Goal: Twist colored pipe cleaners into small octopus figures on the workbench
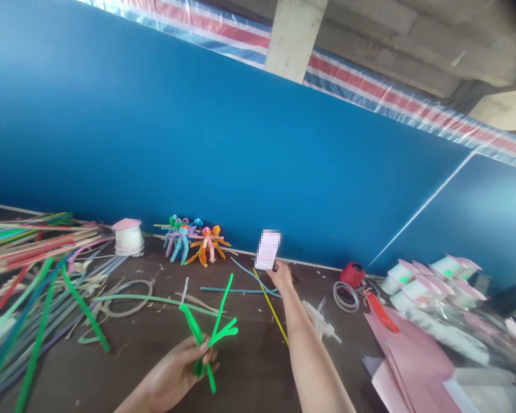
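My left hand (193, 364) pinches a bundle of bright green pipe cleaners (217, 338), crossed and bent together with several ends sticking out like limbs. Stretched forward toward the blue wall, my right hand (282, 276) grips a phone (267, 250) by its lower right corner; its screen is pixelated. The phone stands tilted near the wall's foot, and some of my fingers there are hidden. Several small pipe-cleaner figures (183, 244) in blue, orange and pink stand left of the phone. A yellow pipe cleaner (273, 312) lies beside my right forearm.
Loose coloured pipe cleaners (47, 292) cover the left side. A white cup with a pink lid (128, 238) stands by the wall. On the right are a glue gun (320, 321), a red tape-like object (352, 275), pink sheets (413, 361) and several white cups (421, 292).
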Motion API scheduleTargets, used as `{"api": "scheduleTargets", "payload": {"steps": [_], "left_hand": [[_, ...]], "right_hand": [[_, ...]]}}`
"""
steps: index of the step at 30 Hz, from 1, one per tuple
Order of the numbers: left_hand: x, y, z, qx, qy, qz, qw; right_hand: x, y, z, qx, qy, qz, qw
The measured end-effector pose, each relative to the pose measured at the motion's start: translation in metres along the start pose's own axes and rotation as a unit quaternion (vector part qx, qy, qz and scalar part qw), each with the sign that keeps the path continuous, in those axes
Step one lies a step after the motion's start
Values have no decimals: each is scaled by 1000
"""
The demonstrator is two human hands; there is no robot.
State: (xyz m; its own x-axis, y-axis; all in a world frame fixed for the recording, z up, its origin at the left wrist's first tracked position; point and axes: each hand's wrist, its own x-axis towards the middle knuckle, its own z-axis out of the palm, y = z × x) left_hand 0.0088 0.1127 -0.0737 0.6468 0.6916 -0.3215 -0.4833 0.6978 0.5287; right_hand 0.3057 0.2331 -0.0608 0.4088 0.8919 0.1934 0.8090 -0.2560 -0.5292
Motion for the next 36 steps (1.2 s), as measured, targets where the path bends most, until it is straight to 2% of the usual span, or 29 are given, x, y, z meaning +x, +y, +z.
{"api": "scheduleTargets", "payload": {"steps": [11, 15, 17, 20, 23, 25, 27, 29, 32, 34, 36], "left_hand": [[-1, 0, 2, -1, 8, 2, 1000], [1, 1, 2, 9, 15, 9, 1000], [2, 1, 2, 18, 13, 14, 1000], [2, 1, 3, 21, 8, 21, 1000], [0, 1, 6, 33, -3, 28, 999], [-1, 1, 8, 51, -5, 39, 998], [-3, 1, 10, 79, -3, 47, 996], [-6, 1, 13, 123, 1, 51, 991], [-14, 2, 21, 243, -3, 60, 968], [-22, 4, 28, 357, -16, 82, 930], [-29, 5, 34, 451, -18, 102, 887]], "right_hand": [[-6, -5, -5, 66, 33, 18, 997], [-23, -19, -17, 127, 74, 32, 989], [-41, -30, -21, 173, 65, 36, 982], [-81, -48, -26, 257, -11, 22, 966], [-129, -63, -33, 334, -108, 15, 936], [-156, -69, -39, 465, -226, 37, 855], [-175, -72, -45, 502, -279, 51, 817], [-187, -74, -49, 484, -291, 59, 823], [-197, -75, -53, 400, -266, 38, 876], [-203, -76, -56, 332, -243, -6, 911], [-209, -78, -59, 274, -240, -53, 930]]}}
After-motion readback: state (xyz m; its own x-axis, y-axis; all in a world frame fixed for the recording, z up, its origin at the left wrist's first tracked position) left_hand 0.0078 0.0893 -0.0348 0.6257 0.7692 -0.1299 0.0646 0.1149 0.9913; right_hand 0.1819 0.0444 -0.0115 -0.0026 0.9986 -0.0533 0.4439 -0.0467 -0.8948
